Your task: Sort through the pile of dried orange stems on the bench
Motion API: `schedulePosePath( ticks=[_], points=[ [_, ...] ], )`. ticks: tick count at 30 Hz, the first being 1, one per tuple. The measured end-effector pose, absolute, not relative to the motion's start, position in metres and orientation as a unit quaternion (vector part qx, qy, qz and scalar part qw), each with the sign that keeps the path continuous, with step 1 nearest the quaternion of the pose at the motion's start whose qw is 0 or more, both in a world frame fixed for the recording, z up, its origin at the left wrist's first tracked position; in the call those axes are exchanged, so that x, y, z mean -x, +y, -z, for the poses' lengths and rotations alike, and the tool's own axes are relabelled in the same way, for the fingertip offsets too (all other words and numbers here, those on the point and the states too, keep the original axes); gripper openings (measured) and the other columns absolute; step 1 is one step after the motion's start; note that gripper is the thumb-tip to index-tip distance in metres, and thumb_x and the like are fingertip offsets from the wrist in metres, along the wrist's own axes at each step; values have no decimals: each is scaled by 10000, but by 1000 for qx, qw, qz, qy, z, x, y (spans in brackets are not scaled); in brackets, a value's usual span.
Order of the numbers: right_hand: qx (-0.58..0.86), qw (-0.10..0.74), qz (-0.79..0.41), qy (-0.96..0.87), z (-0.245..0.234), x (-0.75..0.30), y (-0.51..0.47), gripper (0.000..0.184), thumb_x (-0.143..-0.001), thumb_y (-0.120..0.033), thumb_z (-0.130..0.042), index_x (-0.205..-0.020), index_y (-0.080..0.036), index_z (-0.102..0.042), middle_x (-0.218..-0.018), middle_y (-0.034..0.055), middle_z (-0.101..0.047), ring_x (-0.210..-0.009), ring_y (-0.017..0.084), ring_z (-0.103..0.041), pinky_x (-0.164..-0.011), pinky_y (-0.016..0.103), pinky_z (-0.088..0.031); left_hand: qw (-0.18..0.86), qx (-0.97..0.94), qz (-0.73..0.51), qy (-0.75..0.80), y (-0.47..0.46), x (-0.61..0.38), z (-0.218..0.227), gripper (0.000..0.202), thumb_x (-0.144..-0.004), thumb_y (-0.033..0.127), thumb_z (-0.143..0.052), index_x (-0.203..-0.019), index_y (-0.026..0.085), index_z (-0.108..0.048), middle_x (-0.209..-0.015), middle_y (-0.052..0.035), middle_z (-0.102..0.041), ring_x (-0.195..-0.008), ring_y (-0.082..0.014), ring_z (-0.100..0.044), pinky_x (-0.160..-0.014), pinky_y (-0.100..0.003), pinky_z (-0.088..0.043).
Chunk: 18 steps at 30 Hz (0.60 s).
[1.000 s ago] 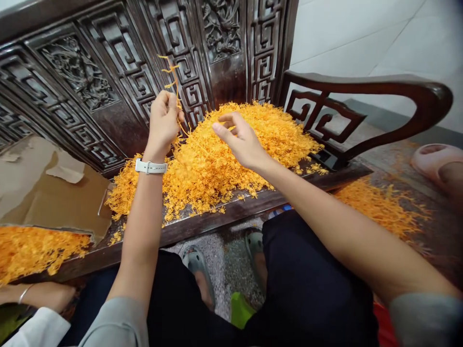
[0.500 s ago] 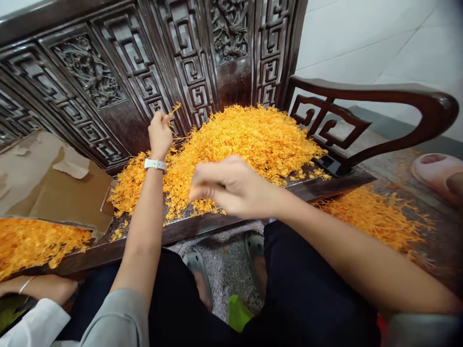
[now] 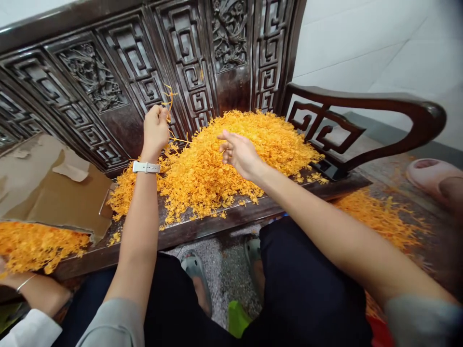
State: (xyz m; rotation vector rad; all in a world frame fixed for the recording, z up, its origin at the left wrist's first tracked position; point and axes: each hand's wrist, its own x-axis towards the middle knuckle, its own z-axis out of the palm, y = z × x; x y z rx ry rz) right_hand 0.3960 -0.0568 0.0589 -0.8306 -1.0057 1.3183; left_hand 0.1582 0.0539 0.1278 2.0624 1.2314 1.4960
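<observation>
My left hand (image 3: pixel 156 126), with a white watch band at the wrist, is closed on a thin orange branched sprig (image 3: pixel 170 99). One end of the sprig sticks up above the fingers against the carved bench back. A large heap of small orange branched pieces (image 3: pixel 217 168) covers the bench seat in front of me. Over the heap's upper middle hovers my right hand (image 3: pixel 238 150), its fingers apart and slightly curled. I see nothing held in it. Whether its fingertips touch the heap I cannot tell.
A torn cardboard box (image 3: pixel 65 188) stands at the left, more orange pieces (image 3: pixel 39 246) spilling from it beside another person's arm (image 3: pixel 39 291). Right of the heap rises the armrest (image 3: pixel 376 99). Orange strands (image 3: pixel 379 217) lie on the floor near a pink slipper (image 3: pixel 434 176).
My right hand has moved away from me over the heap, its fingers opening from a pinch. My left hand has shifted slightly left, with the sprig now pointing more upright.
</observation>
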Motion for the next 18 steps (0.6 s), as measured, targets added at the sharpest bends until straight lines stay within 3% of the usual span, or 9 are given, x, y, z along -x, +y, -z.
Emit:
schedulePosePath(
  ticks=[5, 8, 11, 14, 16, 17, 18],
  points=[
    [337, 548, -474, -601, -55, -386, -61, 436, -923, -651, -709, -969, -229, -607, -777, 1, -568, -637, 132, -483, -590, 310, -395, 146, -748, -504, 406, 40, -178, -135, 288, -977, 396, -711, -776, 236, -578, -739, -37, -561, -876, -239, -671, -761, -351, -568],
    [322, 529, -386, -684, -65, -381, -77, 306, -979, -485, -676, -863, -221, -573, -747, -8, -534, -693, 137, -470, -682, 319, -411, 101, -769, -489, 399, 38, -180, -135, 279, -963, 353, -719, -756, 241, -569, -694, -27, -520, -853, -245, -653, -802, -360, -553],
    [251, 481, -322, -776, -86, -371, -116, 151, -982, -265, -621, -850, -210, -570, -827, 11, -599, -806, 142, -537, -809, 313, -454, 41, -752, -498, 431, 48, -165, -129, 274, -981, 326, -677, -752, 246, -549, -666, -21, -494, -807, -244, -632, -803, -357, -523],
    [51, 313, -419, -851, -105, -359, -156, 128, -973, -118, -538, -881, -182, -600, -907, 40, -691, -904, 137, -639, -888, 289, -502, -6, -695, -517, 500, 66, -139, -121, 294, -1008, 297, -611, -739, 247, -502, -663, -18, -483, -755, -236, -599, -801, -363, -490],
    [-72, 179, -533, -824, -110, -359, -164, 104, -994, -168, -588, -900, -164, -632, -896, 50, -719, -859, 134, -680, -825, 265, -539, -16, -665, -521, 535, 75, -123, -118, 319, -1018, 283, -581, -722, 245, -469, -674, -21, -496, -722, -224, -572, -803, -367, -477],
    [-90, 177, -587, -785, -110, -361, -160, 118, -997, -241, -640, -908, -164, -644, -860, 41, -714, -791, 126, -677, -755, 249, -544, -16, -658, -522, 543, 77, -117, -117, 328, -1020, 282, -578, -715, 242, -463, -679, -22, -505, -711, -218, -562, -802, -365, -475],
    [-71, 229, -635, -734, -109, -365, -151, 178, -986, -334, -691, -925, -171, -655, -827, 29, -702, -723, 118, -655, -684, 236, -534, -16, -658, -520, 544, 78, -112, -116, 332, -1021, 289, -581, -713, 240, -467, -684, -23, -514, -705, -213, -557, -801, -363, -475]
  ],
)
